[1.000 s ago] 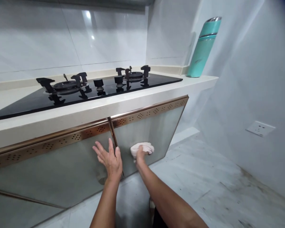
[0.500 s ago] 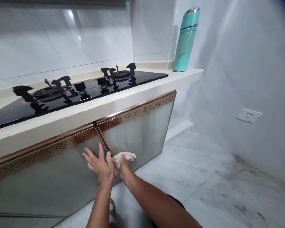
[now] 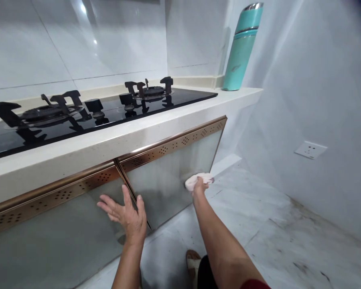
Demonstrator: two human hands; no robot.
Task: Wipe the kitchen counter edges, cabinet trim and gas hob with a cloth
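My right hand (image 3: 201, 186) is closed around a pale pink cloth (image 3: 195, 180), which lies against the lower right part of the right cabinet door (image 3: 168, 172). That door has a frosted panel and a bronze frame with small holes along its top. My left hand (image 3: 128, 214) has its fingers spread and holds nothing. It is in front of the seam between the right door and the left cabinet door (image 3: 63, 237); whether it touches the surface I cannot tell.
Above the doors runs a cream countertop (image 3: 108, 140) with a black gas stove (image 3: 108, 116). A turquoise bottle (image 3: 240, 56) stands at the counter's right end. A socket (image 3: 311, 149) is on the right wall. Dark marks streak the tiled floor (image 3: 258, 224).
My right hand has carried the cloth rightward across the right door, from near the middle seam toward its right edge. My left hand stays spread near the seam. The view has shifted slightly.
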